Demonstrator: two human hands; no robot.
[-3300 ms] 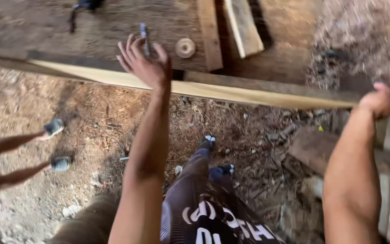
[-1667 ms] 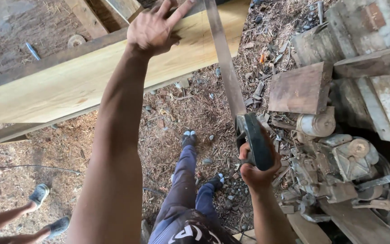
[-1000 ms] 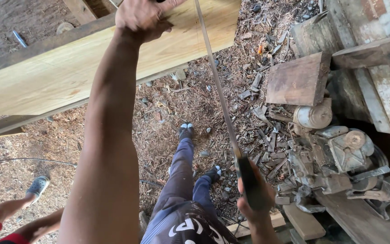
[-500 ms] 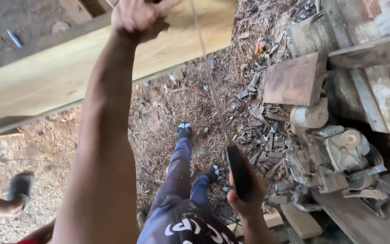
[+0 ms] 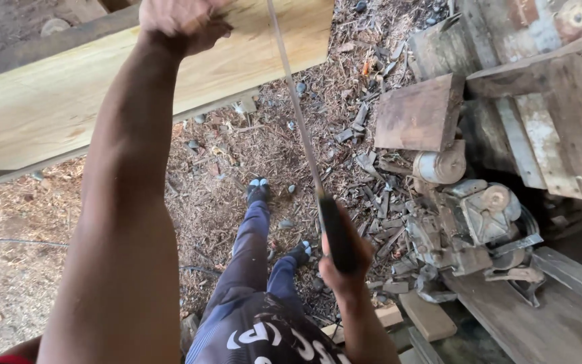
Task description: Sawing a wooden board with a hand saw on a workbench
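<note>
My left hand [image 5: 182, 21] presses down on a long pale wooden plank [image 5: 55, 101] that runs across the upper left. Its fingers are curled on the plank's top face beside the saw blade. My right hand [image 5: 342, 259] grips the dark handle of a hand saw [image 5: 335, 232]. The saw's thin blade [image 5: 292, 94] runs up from the handle and meets the plank near its right end. My legs in patterned trousers and dark shoes [image 5: 259, 191] stand below on the ground.
Sawdust and wood chips cover the ground [image 5: 237, 155]. Rusty machine parts [image 5: 473, 216], a metal plate [image 5: 420, 113] and old boards [image 5: 554, 135] are piled at the right. Small wood offcuts [image 5: 428, 315] lie near my right foot.
My right hand, first resting on a board, took up the saw and set its blade on the plank. It has since drawn the saw back toward me while my left hand stays on the plank.
</note>
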